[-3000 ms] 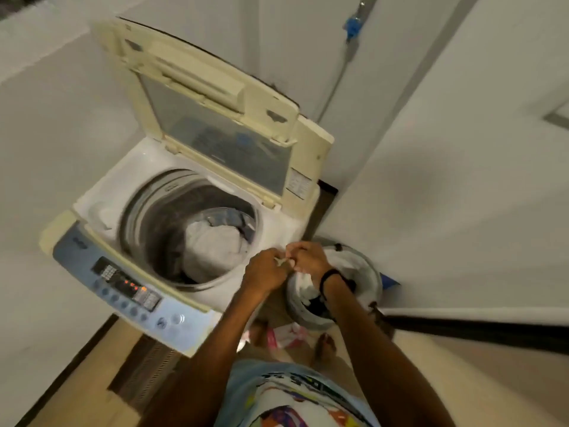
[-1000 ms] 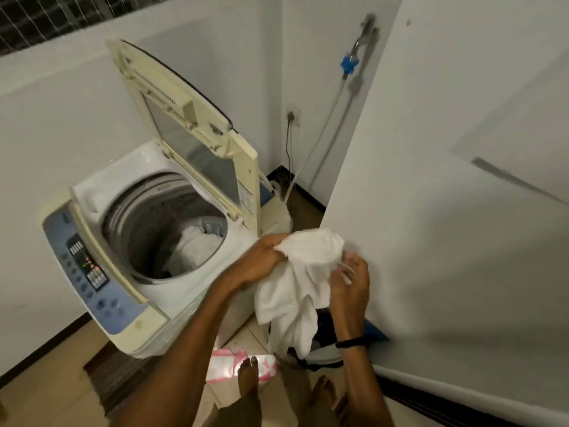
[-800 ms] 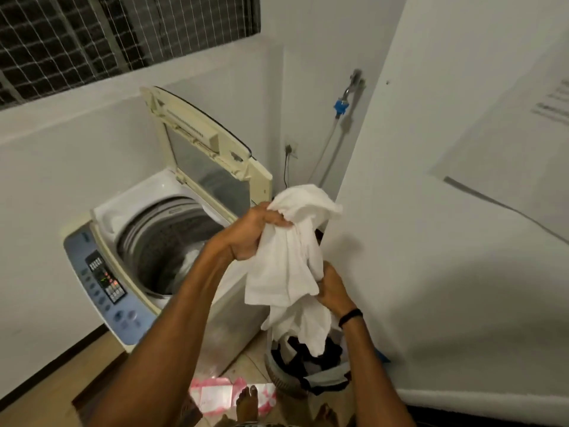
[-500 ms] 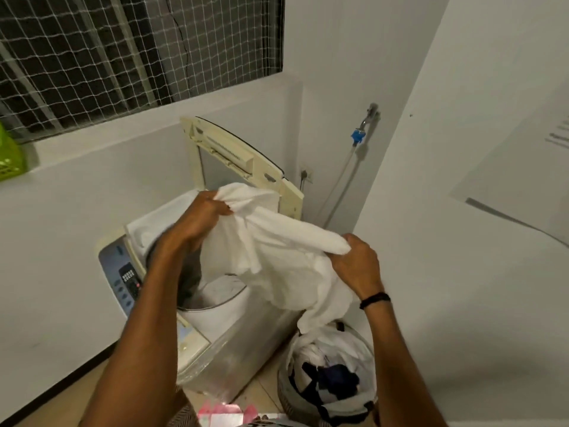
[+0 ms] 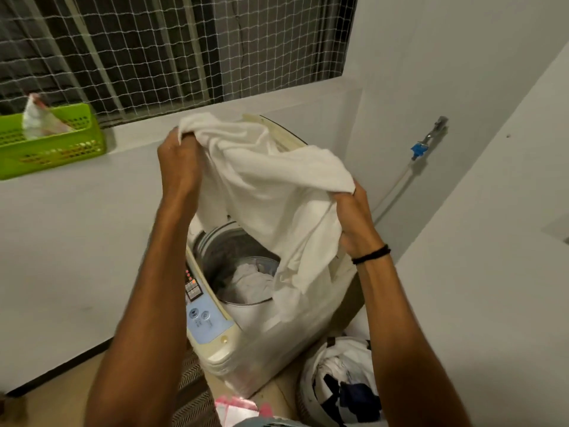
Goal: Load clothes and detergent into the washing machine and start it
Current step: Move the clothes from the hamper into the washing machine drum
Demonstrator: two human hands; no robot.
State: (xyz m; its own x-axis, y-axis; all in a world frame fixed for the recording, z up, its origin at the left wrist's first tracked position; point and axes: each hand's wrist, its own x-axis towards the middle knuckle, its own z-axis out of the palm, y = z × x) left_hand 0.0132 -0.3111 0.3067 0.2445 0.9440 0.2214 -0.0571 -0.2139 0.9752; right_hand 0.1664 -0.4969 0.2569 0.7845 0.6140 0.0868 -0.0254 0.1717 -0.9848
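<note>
Both hands are up in front of me with a white shirt (image 5: 277, 192) stretched between them. Left hand (image 5: 180, 163) is bunched tight around one top corner, right hand (image 5: 354, 217) is clamped on the other edge a bit lower, so the cloth sags in the middle and the tail hangs down over the washing machine (image 5: 261, 340). Lid (image 5: 283, 134) is flipped up behind the shirt, only a bit of its edge shows. Drum (image 5: 234, 260) is open right under the fabric and there's already some pale laundry (image 5: 249, 278) sitting at the bottom. Control panel (image 5: 200, 309) is on the near side, partly hidden by my left forearm, a few red lights on it.

Laundry basket (image 5: 341, 383) is on the floor just right of the machine, by my right arm, full of white and dark clothes. Green plastic basket (image 5: 52, 146) is up on the ledge to the left, under the netted window (image 5: 172, 47). Blue-tagged tap (image 5: 428, 140) with its hose is on the wall to the right. Something pink and white (image 5: 237, 408) is on the floor near me, can't tell what it is.
</note>
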